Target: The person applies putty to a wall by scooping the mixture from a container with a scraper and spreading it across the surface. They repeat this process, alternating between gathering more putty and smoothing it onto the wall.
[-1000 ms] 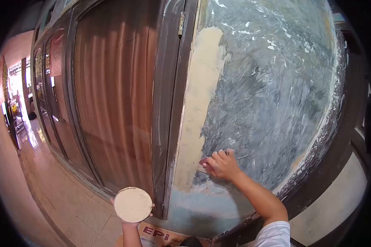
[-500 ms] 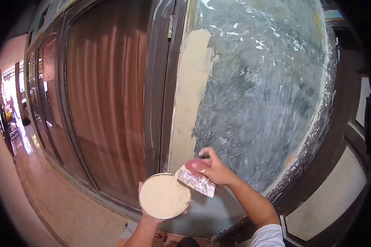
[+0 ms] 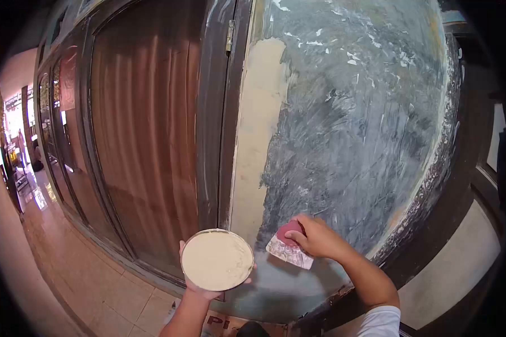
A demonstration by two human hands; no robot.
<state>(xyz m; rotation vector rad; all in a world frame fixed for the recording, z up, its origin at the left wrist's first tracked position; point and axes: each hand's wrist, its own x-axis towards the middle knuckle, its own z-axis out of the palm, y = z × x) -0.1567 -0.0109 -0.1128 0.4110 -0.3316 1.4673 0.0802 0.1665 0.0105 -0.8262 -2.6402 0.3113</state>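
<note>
My left hand is closed around a round tub from below, its fingers showing at both sides of the rim. Pale cream putty fills the tub, smooth on top with small ripples at the right. A putty knife with a red handle and a wide, smeared blade is gripped in my right hand, to the right of the tub. Its blade points down and left, overlapping the lower part of the grey wall. Along the wall's left edge runs a tall strip of cream putty.
A dark wooden frame with a metal hinge borders the wall on the left, beside a window with reddish-brown curtains. Dark panelled woodwork stands at the right. Printed cardboard lies on the tiled floor below.
My right hand has moved the putty knife right and slightly down, away from the tub's rim. The tub in my left hand has shifted a little left and up.
</note>
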